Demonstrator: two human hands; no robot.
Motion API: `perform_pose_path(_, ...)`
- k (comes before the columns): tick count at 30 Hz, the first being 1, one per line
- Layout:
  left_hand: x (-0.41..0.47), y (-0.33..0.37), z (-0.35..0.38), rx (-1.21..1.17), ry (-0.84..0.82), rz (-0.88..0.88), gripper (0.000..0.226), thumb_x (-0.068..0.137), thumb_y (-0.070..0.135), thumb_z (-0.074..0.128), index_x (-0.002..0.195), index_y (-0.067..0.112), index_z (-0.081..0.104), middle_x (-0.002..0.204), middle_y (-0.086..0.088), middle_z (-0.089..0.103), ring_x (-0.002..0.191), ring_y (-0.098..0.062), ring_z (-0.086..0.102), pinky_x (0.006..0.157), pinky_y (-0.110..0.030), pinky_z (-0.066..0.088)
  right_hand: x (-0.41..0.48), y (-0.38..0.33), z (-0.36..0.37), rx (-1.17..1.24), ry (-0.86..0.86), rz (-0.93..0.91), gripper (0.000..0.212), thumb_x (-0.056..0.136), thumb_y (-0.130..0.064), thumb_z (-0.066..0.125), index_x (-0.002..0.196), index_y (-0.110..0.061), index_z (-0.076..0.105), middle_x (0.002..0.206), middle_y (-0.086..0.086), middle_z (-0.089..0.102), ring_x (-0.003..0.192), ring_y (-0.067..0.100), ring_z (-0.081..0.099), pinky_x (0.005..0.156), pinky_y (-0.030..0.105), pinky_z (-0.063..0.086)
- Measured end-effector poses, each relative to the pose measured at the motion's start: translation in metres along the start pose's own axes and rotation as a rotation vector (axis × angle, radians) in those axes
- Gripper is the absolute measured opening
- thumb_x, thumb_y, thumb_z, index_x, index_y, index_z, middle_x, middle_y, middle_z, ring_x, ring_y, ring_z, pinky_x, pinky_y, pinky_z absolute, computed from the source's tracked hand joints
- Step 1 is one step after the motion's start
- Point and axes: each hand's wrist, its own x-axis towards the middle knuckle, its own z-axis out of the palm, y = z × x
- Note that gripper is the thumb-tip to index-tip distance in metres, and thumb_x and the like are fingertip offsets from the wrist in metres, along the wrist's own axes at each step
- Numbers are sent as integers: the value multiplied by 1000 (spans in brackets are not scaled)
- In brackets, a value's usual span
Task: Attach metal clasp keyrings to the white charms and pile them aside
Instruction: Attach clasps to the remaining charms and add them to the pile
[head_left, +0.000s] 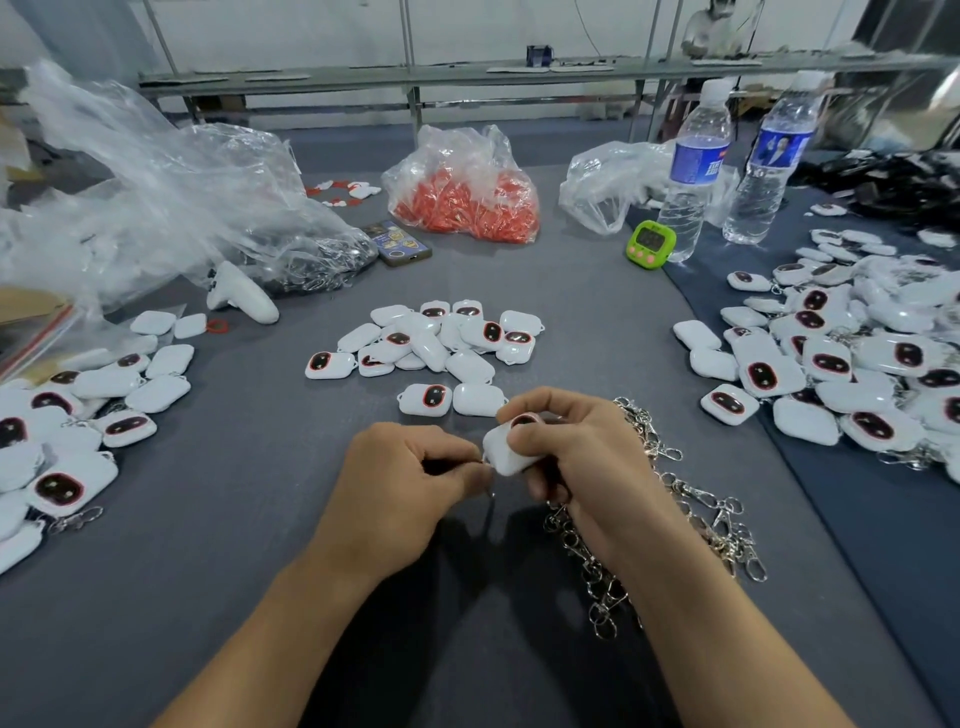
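My right hand (574, 457) grips a white charm (506, 451) just above the grey table, thumb across its front. My left hand (410, 486) pinches a small metal ring at the charm's left corner; the ring is mostly hidden by my fingertips. A heap of metal clasp keyrings (691, 512) lies under and to the right of my right wrist. Several loose white charms (441, 343) lie in a cluster just beyond my hands. Charms with keyrings attached are piled at the left (78, 436) and at the right (852, 374).
A bag of orange parts (467, 192), clear plastic bags (171, 208), a white controller (241, 296), a phone-like device (397, 243), a green timer (650, 244) and two water bottles (693, 166) stand at the back. Another person sits at a far bench.
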Motion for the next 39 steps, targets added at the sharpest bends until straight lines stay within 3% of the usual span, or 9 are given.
perform_pose_path(4,-4,-4,6,199,138,176,9,77,24,84,79,29,77,73,15,66,69,-3,60,63,-9,38,0,3,6,28,33,-1,21,84,11,61,85,-7,73,63,10,61,39,16,40,36,16,28)
perform_pose_path(8,-2,3,5,-160,82,-57,23,78,19,84,80,42,80,74,17,75,66,3,66,62,-7,45,1,1,4,109,-11,44,19,88,5,62,90,-9,74,70,11,68,40,15,45,39,21,29)
perform_pose_path(12,3,10,8,-559,-13,-263,11,85,12,76,80,18,82,74,-6,75,65,-11,59,62,-20,49,2,-1,2,171,-6,41,21,88,4,62,92,-11,76,73,12,67,42,15,46,47,26,29)
perform_pose_path(16,2,13,9,-715,-53,-398,18,87,16,70,74,12,81,64,-2,66,55,-7,52,56,-19,44,1,-1,4,162,22,14,24,89,5,62,87,-15,76,68,10,67,41,14,45,40,22,30)
perform_pose_path(25,-3,7,12,-99,197,19,22,83,19,80,76,39,80,67,11,70,62,-4,63,56,-12,43,0,-3,5,83,85,-80,21,89,7,62,89,-10,75,69,5,68,40,14,46,37,20,34)
perform_pose_path(28,-4,2,9,124,204,178,10,87,25,74,79,28,80,67,11,65,66,-9,62,61,-16,43,-2,-1,7,17,79,-117,22,87,7,63,86,-12,75,65,4,65,39,14,45,38,18,34)
perform_pose_path(32,-3,-2,7,537,187,442,31,92,25,54,70,13,70,65,2,57,61,-16,49,59,-37,45,-2,5,12,-156,106,-187,23,83,2,68,81,-19,75,62,4,61,43,17,46,43,23,38)
perform_pose_path(36,-4,-3,8,531,253,426,16,90,20,63,80,13,74,73,2,64,68,-18,55,67,-34,45,1,5,10,-12,105,-126,25,87,6,63,84,-16,76,63,2,61,40,15,45,40,18,35)
perform_pose_path(39,-6,2,10,193,316,249,12,87,21,71,87,30,80,81,15,73,76,-2,65,72,-13,46,2,2,6,166,62,-33,25,89,7,60,87,-13,76,64,7,64,39,15,45,39,20,30)
